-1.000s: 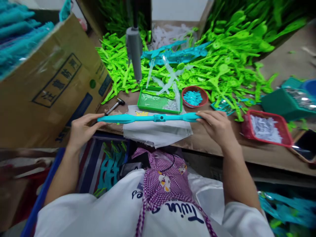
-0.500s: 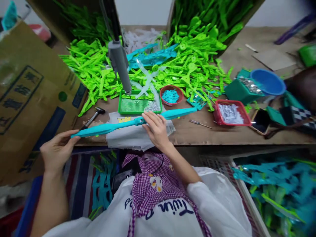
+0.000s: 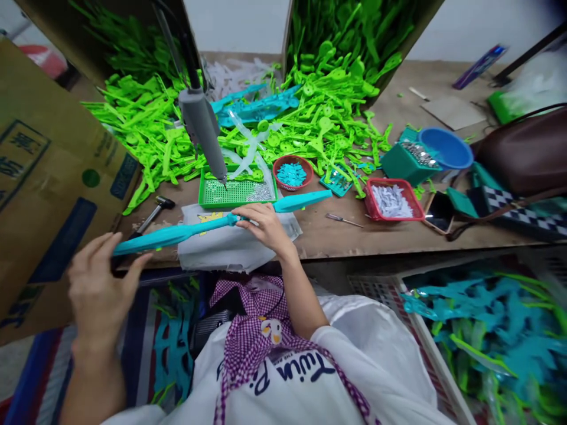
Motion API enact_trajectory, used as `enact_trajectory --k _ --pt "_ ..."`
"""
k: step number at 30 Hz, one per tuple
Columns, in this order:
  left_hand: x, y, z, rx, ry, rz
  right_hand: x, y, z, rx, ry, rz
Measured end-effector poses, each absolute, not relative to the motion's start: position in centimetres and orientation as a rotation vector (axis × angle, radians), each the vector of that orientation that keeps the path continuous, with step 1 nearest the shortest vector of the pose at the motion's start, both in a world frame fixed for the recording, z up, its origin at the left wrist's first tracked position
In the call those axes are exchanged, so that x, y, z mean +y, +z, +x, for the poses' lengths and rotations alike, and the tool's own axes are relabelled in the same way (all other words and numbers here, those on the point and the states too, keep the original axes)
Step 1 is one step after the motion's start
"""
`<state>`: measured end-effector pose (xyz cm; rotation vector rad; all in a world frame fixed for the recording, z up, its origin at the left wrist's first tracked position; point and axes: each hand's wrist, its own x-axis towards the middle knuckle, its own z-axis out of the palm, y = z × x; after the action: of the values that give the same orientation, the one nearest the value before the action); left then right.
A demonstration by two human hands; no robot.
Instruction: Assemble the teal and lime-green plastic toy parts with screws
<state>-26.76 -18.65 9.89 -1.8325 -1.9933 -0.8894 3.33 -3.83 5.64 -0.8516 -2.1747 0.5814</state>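
Note:
A long turquoise plastic piece (image 3: 166, 236), with a round joint near its middle, slants above a white cloth (image 3: 215, 251) with a yellow print. My right hand (image 3: 261, 224) is closed around it just right of the joint. At the piece's left end, my left hand (image 3: 100, 283) has its thumb spread away from the fingers; the fingers are beside the tip, and any contact is hidden. Above the joint hangs a grey electric screwdriver (image 3: 204, 133), its bit over a green tray (image 3: 201, 192) of small metal parts.
Bright green plastic parts (image 3: 146, 118) are heaped behind the tray. A hammer (image 3: 153, 215) lies left and a screwdriver (image 3: 343, 220) right. Red bowl (image 3: 277, 183), red basket (image 3: 398, 216) and blue bowl (image 3: 460, 141) stand rightward. A cardboard box (image 3: 57, 195) borders my left side.
My left thumb has come away from the turquoise piece's left tip, and that hand has opened. My right hand still holds the middle. The whole view has shifted slightly.

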Motion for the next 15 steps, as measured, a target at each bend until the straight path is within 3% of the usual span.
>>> enact_trajectory --k 4,9,12,15 --pt "-15.9 10.0 -21.4 -1.871 -0.545 -2.337 -5.7 4.8 4.0 -2.226 0.557 -0.857" --pt "-12.7 6.5 -18.2 -1.999 0.010 -2.484 -9.7 2.4 4.8 -2.305 0.412 -0.684" --pt "-14.3 5.1 -18.1 -2.059 -0.049 -2.474 -13.0 2.0 7.5 -2.255 0.278 -0.576" --pt "-17.9 4.6 -18.7 -2.131 -0.286 -2.303 -15.0 3.5 10.8 -1.935 0.149 -0.846"
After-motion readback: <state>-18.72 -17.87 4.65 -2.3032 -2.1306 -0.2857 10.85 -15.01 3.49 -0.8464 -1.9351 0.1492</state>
